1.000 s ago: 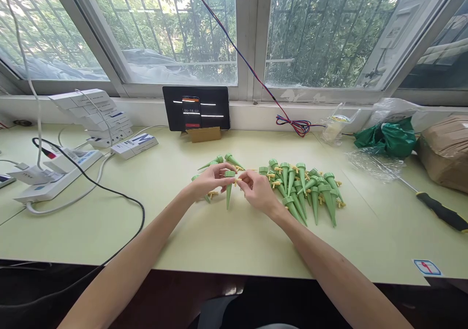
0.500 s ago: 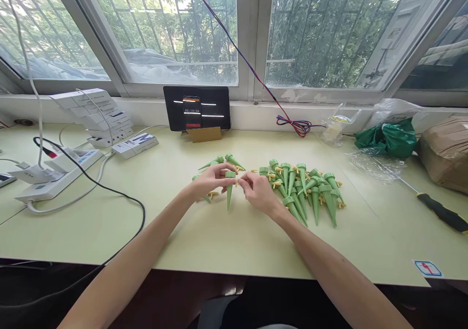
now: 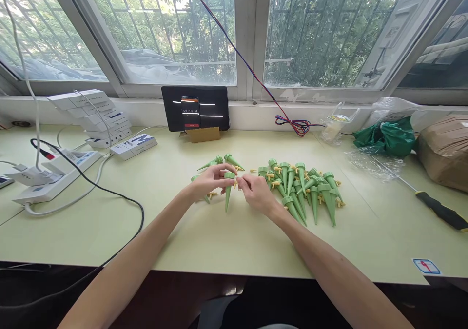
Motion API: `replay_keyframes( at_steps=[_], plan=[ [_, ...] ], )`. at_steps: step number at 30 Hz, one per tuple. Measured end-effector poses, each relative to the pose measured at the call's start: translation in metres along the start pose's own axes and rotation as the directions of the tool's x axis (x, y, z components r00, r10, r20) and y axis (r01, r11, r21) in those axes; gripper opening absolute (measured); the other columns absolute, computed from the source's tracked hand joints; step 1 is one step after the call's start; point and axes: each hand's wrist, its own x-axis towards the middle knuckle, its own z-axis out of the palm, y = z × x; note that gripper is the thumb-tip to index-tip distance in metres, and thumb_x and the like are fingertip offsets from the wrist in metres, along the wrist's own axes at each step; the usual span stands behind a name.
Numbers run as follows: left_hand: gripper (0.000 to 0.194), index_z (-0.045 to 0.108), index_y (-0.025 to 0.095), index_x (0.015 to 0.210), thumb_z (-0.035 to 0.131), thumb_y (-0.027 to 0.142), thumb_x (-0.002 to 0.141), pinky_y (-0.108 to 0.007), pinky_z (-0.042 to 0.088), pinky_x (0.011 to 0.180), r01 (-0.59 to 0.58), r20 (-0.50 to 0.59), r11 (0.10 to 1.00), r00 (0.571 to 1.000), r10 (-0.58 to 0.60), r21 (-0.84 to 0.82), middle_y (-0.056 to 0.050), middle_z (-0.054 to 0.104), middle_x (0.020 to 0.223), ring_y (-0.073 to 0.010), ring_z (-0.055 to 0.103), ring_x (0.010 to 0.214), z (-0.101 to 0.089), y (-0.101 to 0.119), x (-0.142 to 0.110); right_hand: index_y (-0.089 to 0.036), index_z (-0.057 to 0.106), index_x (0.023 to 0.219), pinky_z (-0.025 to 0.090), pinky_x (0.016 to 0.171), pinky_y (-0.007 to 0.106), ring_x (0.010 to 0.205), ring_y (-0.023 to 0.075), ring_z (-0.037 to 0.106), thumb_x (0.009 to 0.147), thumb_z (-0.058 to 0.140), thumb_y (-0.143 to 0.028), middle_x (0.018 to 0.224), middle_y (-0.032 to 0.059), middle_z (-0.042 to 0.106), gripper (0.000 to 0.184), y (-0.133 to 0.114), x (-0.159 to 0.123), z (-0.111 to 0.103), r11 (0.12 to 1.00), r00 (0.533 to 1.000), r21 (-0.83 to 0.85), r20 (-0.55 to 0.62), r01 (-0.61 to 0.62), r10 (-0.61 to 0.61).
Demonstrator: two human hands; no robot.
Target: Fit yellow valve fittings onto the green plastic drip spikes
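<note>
In my left hand (image 3: 211, 182) is a green plant watering spike (image 3: 227, 200), gripped near its ribbed cap with the tip pointing down. A small yellow valve (image 3: 235, 184) sticks out at its right side. The fingers of my right hand (image 3: 256, 191) are pinched together at that valve; the fingertips partly cover it. Behind my left hand lie a few more green spikes (image 3: 231, 161) and loose yellow valves (image 3: 212, 194), partly hidden by the hand. To the right of my right hand lies a pile of spikes (image 3: 300, 192) with yellow valves on them.
A tablet (image 3: 215, 107) showing a reflected timer leans at the back. On the left are a power strip (image 3: 60, 178), a black cable (image 3: 124, 196) and stacked white boxes (image 3: 98, 114). A screwdriver (image 3: 440, 209), green bag (image 3: 387, 136) and brown parcel (image 3: 444, 153) are on the right.
My right fingers have shifted slightly at the yellow valve, and the view has moved a little. Both hands stay at the same spike.
</note>
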Motion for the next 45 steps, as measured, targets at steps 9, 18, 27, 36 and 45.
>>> replay_keyframes(
  at_steps=[9,18,27,36,45],
  plan=[
    [0.036,0.065,0.020,0.104,0.075,0.045,0.080,-0.022,0.036,0.052,0.022,-0.055,0.999,0.998,-0.021,0.028,0.002,0.059,0.064,-0.0107,0.053,0.054,-0.0007,-0.0033,0.0015,-0.019,0.058,0.089,0.040,0.059,0.026,0.060,0.0135,0.053,0.094,0.050,-0.033,0.071,-0.0001,0.062,0.017,-0.0009,-0.0010,-0.0009,0.994,1.000,0.110,-0.001,-0.022,0.022],
    [0.035,0.064,0.021,0.104,0.074,0.045,0.081,-0.022,0.036,0.049,0.027,-0.012,0.999,1.000,-0.027,0.031,0.002,0.061,0.069,-0.0099,0.052,0.052,-0.0011,-0.0043,0.0018,-0.020,0.055,0.078,0.034,0.058,0.025,0.057,0.0125,0.045,0.093,0.048,-0.028,0.062,-0.0034,0.052,0.018,-0.0002,-0.0017,-0.0010,0.997,1.000,0.081,0.016,0.003,-0.004],
    [0.032,0.064,0.021,0.106,0.072,0.042,0.082,-0.021,0.036,0.048,0.022,0.014,1.000,1.000,-0.022,0.018,0.002,0.058,0.069,-0.0091,0.050,0.052,-0.0007,-0.0026,0.0003,-0.020,0.045,0.064,0.026,0.054,0.027,0.054,0.0118,0.034,0.096,0.044,-0.030,0.056,-0.0038,0.040,0.034,-0.0024,-0.0003,-0.0021,1.000,0.999,0.020,0.034,0.001,-0.002],
    [0.035,0.065,0.020,0.106,0.072,0.043,0.082,-0.021,0.033,0.046,0.025,-0.010,0.999,1.000,-0.025,0.027,0.004,0.053,0.059,-0.0086,0.045,0.048,-0.0010,-0.0044,0.0016,-0.019,0.060,0.085,0.039,0.060,0.025,0.061,0.0129,0.052,0.094,0.052,-0.032,0.070,-0.0004,0.061,0.018,-0.0027,-0.0010,-0.0017,0.994,1.000,0.110,0.019,-0.018,0.016],
    [0.033,0.065,0.020,0.106,0.072,0.042,0.082,-0.021,0.031,0.045,0.028,-0.001,0.999,1.000,-0.028,0.023,0.003,0.054,0.063,-0.0085,0.045,0.049,0.0015,-0.0025,0.0001,-0.020,0.055,0.080,0.035,0.059,0.026,0.056,0.0126,0.044,0.095,0.048,-0.030,0.062,-0.0030,0.053,0.019,-0.0023,-0.0010,-0.0016,0.997,0.999,0.068,0.028,-0.037,0.035]
  ],
)
